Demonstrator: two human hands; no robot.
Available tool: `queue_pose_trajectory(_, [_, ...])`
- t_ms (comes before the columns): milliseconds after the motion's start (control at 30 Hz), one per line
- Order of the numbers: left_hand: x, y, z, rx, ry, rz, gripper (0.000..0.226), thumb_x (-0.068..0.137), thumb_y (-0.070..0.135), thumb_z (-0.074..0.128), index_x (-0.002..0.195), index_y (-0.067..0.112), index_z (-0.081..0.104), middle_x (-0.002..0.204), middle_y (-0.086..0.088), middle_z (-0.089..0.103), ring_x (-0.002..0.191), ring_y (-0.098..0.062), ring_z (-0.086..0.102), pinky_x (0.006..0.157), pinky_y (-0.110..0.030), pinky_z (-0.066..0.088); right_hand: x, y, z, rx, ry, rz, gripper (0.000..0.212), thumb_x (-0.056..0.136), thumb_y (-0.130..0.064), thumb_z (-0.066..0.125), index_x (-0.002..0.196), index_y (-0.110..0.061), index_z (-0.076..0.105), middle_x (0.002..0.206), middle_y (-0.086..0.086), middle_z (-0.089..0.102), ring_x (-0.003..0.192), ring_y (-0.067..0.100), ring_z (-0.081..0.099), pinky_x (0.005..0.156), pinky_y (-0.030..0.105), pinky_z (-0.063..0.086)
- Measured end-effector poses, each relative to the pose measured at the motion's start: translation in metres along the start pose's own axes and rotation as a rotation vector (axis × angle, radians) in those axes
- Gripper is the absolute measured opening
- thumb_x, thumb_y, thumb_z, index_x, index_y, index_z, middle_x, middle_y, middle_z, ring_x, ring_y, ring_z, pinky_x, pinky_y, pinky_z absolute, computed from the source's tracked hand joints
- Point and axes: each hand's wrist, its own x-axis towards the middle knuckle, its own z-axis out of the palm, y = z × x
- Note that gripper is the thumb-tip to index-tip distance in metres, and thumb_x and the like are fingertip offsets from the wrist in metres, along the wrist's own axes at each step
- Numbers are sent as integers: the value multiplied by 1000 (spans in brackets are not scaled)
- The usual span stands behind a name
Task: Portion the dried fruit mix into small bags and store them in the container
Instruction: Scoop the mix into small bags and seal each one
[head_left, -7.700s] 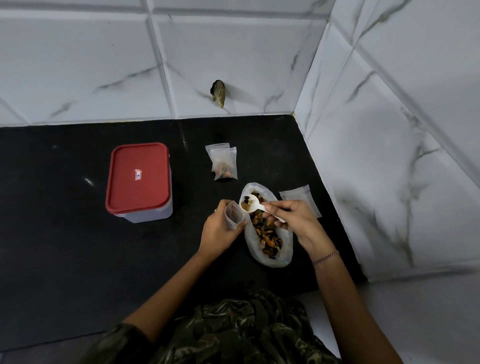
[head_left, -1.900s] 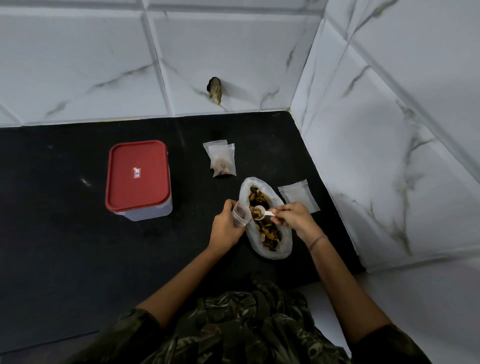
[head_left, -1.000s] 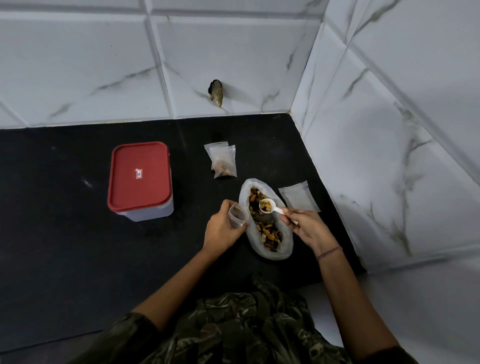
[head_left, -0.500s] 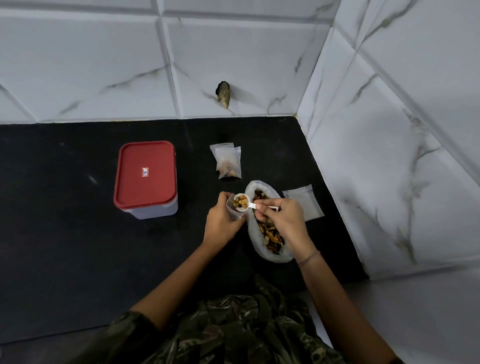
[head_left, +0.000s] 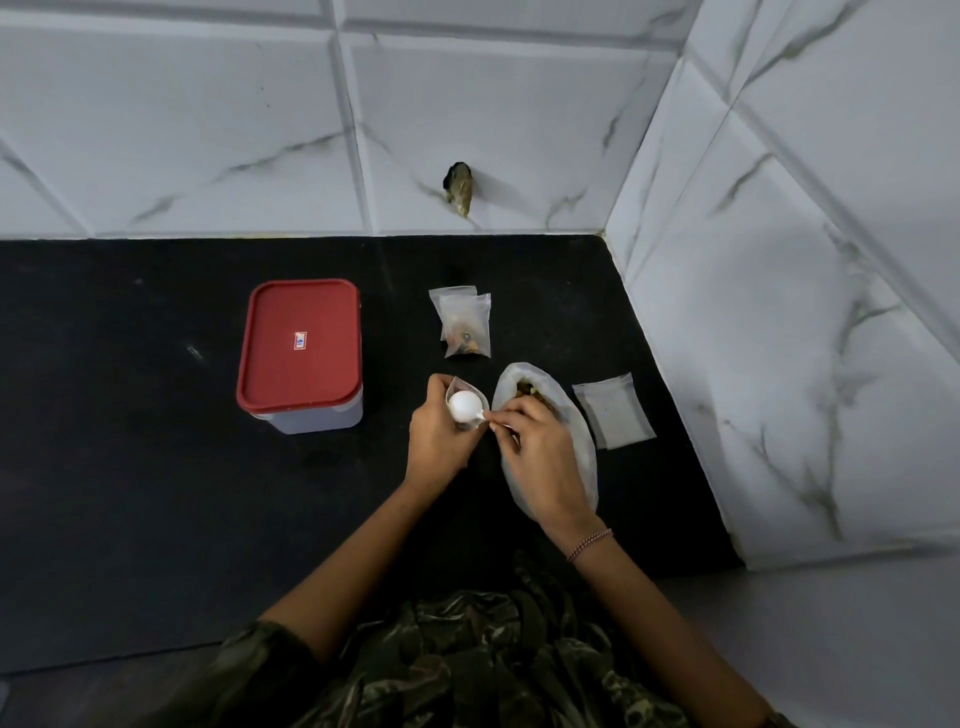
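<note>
My left hand holds a small clear bag with its mouth up. My right hand pinches the handle of a white spoon, which is turned bowl-down over the small bag's mouth. The big plastic bag of dried fruit mix lies open under my right hand, partly hidden by it. Filled small bags lie behind, overlapping each other. Empty small bags lie to the right. The container with a red lid stands shut at the left.
All of this sits on a black counter. White marble-pattern tiled walls close the back and the right side. A dark lump sticks to the back wall above the filled bags.
My right hand carried the loaded spoon from the big bag to the small bag and turned it over above the mouth. The left hand stayed in place with the small bag.
</note>
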Motion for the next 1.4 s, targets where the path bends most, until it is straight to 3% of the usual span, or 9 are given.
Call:
queue_pose_trajectory(100, [0, -1, -2, 1, 19, 11, 44, 75, 21, 79, 104, 17, 45, 92, 13, 57, 82, 2, 59, 67, -10, 49, -2, 4, 1, -99, 5, -87, 21, 84, -6, 67, 104, -10, 71, 101, 2, 65, 96, 12, 59, 92, 18, 42])
queue_pose_trajectory(233, [0, -5, -3, 24, 54, 40, 48, 72, 22, 81, 105, 15, 46, 93, 9, 59, 83, -5, 61, 69, -20, 51, -1, 6, -3, -242, 20, -120, 19, 82, -15, 68, 100, -20, 73, 93, -8, 70, 91, 14, 58, 80, 32, 51])
queue_pose_trajectory(333, [-1, -8, -4, 33, 52, 54, 49, 72, 23, 81, 104, 18, 45, 92, 11, 59, 84, -5, 62, 70, -22, 52, 3, 4, -5, -250, 4, -51, 18, 80, -17, 71, 97, -24, 74, 87, -9, 71, 89, 14, 56, 77, 29, 49])
queue_pose_trajectory(467, [-3, -9, -8, 27, 77, 23, 50, 74, 22, 80, 108, 18, 43, 94, 14, 55, 83, 0, 59, 69, -17, 50, 10, 4, -8, 176, -87, 225, 26, 79, -12, 72, 103, -22, 72, 93, -8, 70, 91, 0, 59, 76, 9, 43])
queue_pose_trajectory(600, [-4, -14, -16, 28, 122, -4, 42, 78, 17, 76, 106, 18, 44, 91, 12, 59, 83, -3, 62, 70, -18, 51, 10, 8, -9, 605, -166, 484, 38, 76, -6, 75, 111, -17, 65, 87, -8, 69, 78, -6, 62, 70, 4, 45])
queue_pose_trajectory(833, [-9, -21, -29, 31, 193, -28, 44, 79, 14, 75, 105, 21, 41, 91, 10, 58, 83, 3, 59, 69, -6, 45, 1, 2, 18, 59, -281, 375, 54, 78, -24, 75, 126, -28, 51, 90, -11, 64, 83, 5, 62, 78, 28, 54])
queue_pose_trajectory(1000, [-11, -21, -33, 27, 209, -29, 41, 80, 15, 74, 106, 17, 42, 91, 8, 59, 81, 1, 60, 67, -9, 46, 2, -2, 39, 151, -377, 442, 54, 77, -23, 76, 125, -17, 53, 94, -5, 70, 88, 8, 64, 82, 23, 49])
queue_pose_trajectory(1200, [-13, -18, -34, 10, 192, -39, 44, 79, 16, 75, 106, 19, 41, 90, 13, 56, 82, 1, 60, 69, -10, 47, -6, -1, 55, 154, -468, 488, 46, 78, -17, 75, 121, -14, 56, 79, -6, 60, 79, 15, 66, 76, 35, 56])
queue_pose_trajectory(1400, [-13, -16, -34, -6, 172, -33, 45, 80, 15, 75, 108, 18, 40, 90, 14, 56, 84, 2, 59, 70, -6, 46, -8, 7, 56, 185, -576, 538, 35, 77, -15, 76, 109, -8, 64, 83, 2, 65, 61, 8, 59, 58, 19, 50])
